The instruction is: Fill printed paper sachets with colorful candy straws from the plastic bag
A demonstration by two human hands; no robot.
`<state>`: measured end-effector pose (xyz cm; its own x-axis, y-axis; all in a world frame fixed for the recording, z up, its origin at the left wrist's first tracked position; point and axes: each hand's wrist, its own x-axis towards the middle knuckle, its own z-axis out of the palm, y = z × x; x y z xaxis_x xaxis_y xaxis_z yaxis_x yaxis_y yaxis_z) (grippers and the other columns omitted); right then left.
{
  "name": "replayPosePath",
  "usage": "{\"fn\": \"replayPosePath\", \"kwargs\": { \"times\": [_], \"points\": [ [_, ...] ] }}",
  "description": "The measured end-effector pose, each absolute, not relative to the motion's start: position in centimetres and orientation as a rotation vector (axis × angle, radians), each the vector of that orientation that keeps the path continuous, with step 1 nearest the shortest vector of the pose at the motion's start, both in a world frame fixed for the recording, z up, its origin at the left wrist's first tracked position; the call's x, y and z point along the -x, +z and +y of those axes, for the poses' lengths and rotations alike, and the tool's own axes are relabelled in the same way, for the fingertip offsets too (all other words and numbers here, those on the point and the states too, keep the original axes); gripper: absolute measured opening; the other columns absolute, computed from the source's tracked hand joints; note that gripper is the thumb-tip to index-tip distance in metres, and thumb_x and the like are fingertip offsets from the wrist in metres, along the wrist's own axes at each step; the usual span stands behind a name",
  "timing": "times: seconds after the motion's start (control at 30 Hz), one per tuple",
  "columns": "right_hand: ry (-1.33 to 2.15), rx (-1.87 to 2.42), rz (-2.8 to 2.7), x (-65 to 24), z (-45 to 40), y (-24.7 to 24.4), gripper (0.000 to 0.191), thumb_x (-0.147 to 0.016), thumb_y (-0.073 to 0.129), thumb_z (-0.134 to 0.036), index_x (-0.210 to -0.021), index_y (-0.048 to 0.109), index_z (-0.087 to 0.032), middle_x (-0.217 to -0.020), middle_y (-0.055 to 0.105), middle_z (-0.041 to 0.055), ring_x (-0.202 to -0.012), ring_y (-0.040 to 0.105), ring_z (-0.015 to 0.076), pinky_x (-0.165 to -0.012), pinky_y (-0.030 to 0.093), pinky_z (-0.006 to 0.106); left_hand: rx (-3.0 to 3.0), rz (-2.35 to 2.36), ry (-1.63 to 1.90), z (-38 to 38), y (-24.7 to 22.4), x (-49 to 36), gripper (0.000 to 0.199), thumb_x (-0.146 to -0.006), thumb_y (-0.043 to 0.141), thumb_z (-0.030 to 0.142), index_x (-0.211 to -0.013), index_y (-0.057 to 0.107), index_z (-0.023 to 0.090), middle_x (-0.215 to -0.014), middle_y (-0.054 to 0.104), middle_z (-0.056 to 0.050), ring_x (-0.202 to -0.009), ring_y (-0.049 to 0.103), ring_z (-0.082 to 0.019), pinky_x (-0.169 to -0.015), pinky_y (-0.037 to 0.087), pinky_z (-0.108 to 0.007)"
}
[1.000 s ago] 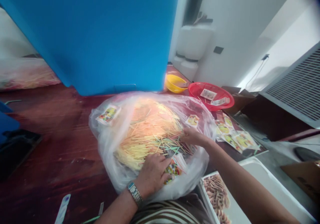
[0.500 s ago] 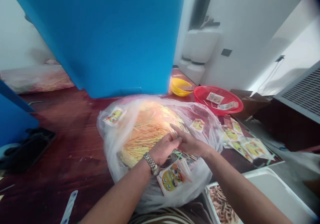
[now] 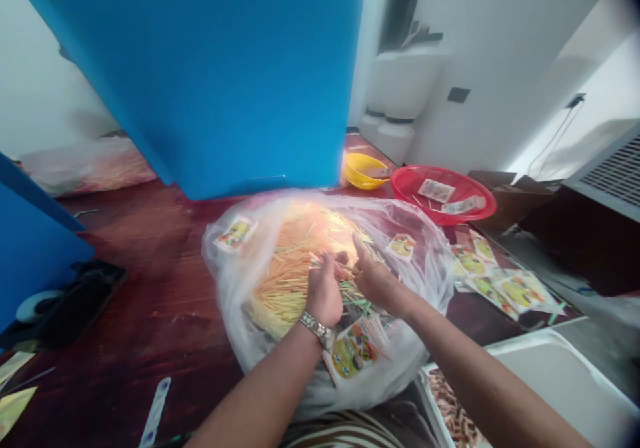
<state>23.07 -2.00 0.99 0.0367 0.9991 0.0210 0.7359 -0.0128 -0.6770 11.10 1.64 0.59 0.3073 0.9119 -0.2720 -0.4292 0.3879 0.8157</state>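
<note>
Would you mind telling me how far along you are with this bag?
Some looks done: printed cards lie in the red plastic basket, and more are spread beside the clear plastic bag. In hand: the left hand and right hand are both among thin sticks. Left: a large heap of them remains in the bag.

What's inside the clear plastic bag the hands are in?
The clear plastic bag holds a heap of thin yellow sticks, some green, and printed cards. The heap's lower layers are hidden.
</note>
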Motion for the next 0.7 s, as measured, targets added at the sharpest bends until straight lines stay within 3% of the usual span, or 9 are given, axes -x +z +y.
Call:
{"fn": "replayPosePath", "kwargs": {
  "times": [0.1, 0.2, 0.3, 0.43, 0.57, 0.7],
  "points": [
    [0.376, 1.851, -1.786, -24.2, -2.3, 1.2, 0.063, -0.073, 0.053, -0.013, -0.135, 0.037, -0.013, -0.108, 0.059, 0.0141, -0.097, 0.056, 0.0233, -0.083, 0.045, 0.038, -0.511, 0.724, 1.02, 2.5, 0.9, -10.7, 0.025, -0.079, 0.06, 0.039, -0.078, 0.058, 0.014, -0.082, 0.067, -0.006, -0.081, 0.063, -0.018, -0.072, 0.046, -0.03],
    [0.239, 1.686, -1.793, -23.0, -2.2, 1.7, 0.028, -0.083, 0.05, -0.021, -0.109, 0.057, -0.016, -0.103, 0.061, 0.0124, -0.095, 0.056, 0.0218, -0.083, 0.046, 0.036, -0.462, 0.636, 1.011, 2.4, 1.2, -10.7, 0.021, -0.078, 0.064, 0.033, -0.073, 0.057, 0.013, -0.076, 0.065, -0.004, -0.076, 0.062, -0.015, -0.073, 0.046, -0.028],
    [0.229, 1.525, -1.794, -20.4, -2.0, 1.7, 0.021, -0.089, 0.041, -0.02, -0.092, 0.061, -0.019, -0.088, 0.062, 0.0077, -0.083, 0.058, 0.017, -0.076, 0.048, 0.03, -0.401, 0.577, 1.001, 1.6, 1.3, -10.9, 0.016, -0.079, 0.064, 0.028, -0.076, 0.059, 0.013, -0.079, 0.064, -0.002, -0.077, 0.061, -0.011, -0.077, 0.046, -0.024],
    [0.097, 1.509, -1.764, -18.6, -2.1, 0.8, 0.025, -0.091, 0.037, -0.019, -0.091, 0.062, -0.016, -0.087, 0.059, 0.0096, -0.08, 0.056, 0.0172, -0.073, 0.048, 0.03, -0.396, 0.507, 0.901, 0.8, 1.3, -10.7, 0.021, -0.078, 0.065, 0.035, -0.084, 0.06, 0.015, -0.089, 0.064, -0.002, -0.086, 0.061, -0.013, -0.084, 0.045, -0.026],
    [0.107, 1.511, -1.749, -19.1, -2.3, 0.7, 0.025, -0.09, 0.037, -0.016, -0.084, 0.062, -0.018, -0.084, 0.061, 0.0083, -0.079, 0.057, 0.0169, -0.072, 0.049, 0.029, -0.464, 0.484, 0.82, 1.1, 0.9, -10.4, 0.026, -0.075, 0.067, 0.038, -0.082, 0.06, 0.014, -0.081, 0.063, -0.003, -0.086, 0.061, -0.017, -0.083, 0.047, -0.03],
    [0.046, 1.5, -1.668, -20.0, -3.1, 1.4, 0.019, -0.088, 0.044, -0.02, -0.098, 0.06, -0.017, -0.096, 0.06, 0.0109, -0.084, 0.058, 0.0178, -0.075, 0.05, 0.031, -0.378, 0.545, 0.89, 2.2, 1.3, -10.2, 0.017, -0.078, 0.063, 0.028, -0.073, 0.055, 0.015, -0.074, 0.062, -0.002, -0.077, 0.062, -0.014, -0.074, 0.048, -0.026]
  ]
}}
